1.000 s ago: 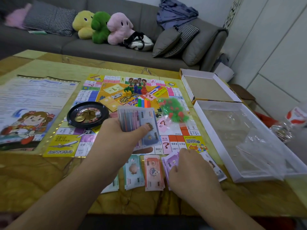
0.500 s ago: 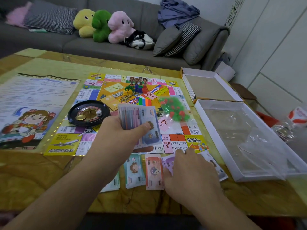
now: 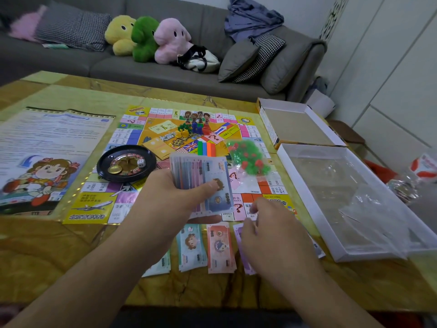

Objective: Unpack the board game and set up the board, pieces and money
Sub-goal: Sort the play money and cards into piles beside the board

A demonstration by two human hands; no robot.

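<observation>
The game board (image 3: 132,138) lies flat on the yellow table. On it stand a black roulette wheel (image 3: 126,163) with a white die, several coloured pawns (image 3: 194,129), coloured sticks (image 3: 207,148) and a bag of green and red houses (image 3: 248,155). My left hand (image 3: 170,197) grips a fanned stack of play money (image 3: 201,171) above the board's near edge. Sorted piles lie in a row in front of the board: teal (image 3: 191,247), orange (image 3: 220,247) and purple (image 3: 238,230). My right hand (image 3: 272,235) hovers over the purple pile with loosely curled fingers and no note visible in it.
A printed rule sheet (image 3: 47,147) lies left of the board. At the right are the box lid (image 3: 295,126) and the white box tray (image 3: 305,204) with a clear plastic bag (image 3: 369,216) in it. A grey sofa with cushions and plush toys stands behind the table.
My right hand has lifted off the purple pile and moved slightly up towards the board's near edge. The left hand keeps the money stack in the same place.
</observation>
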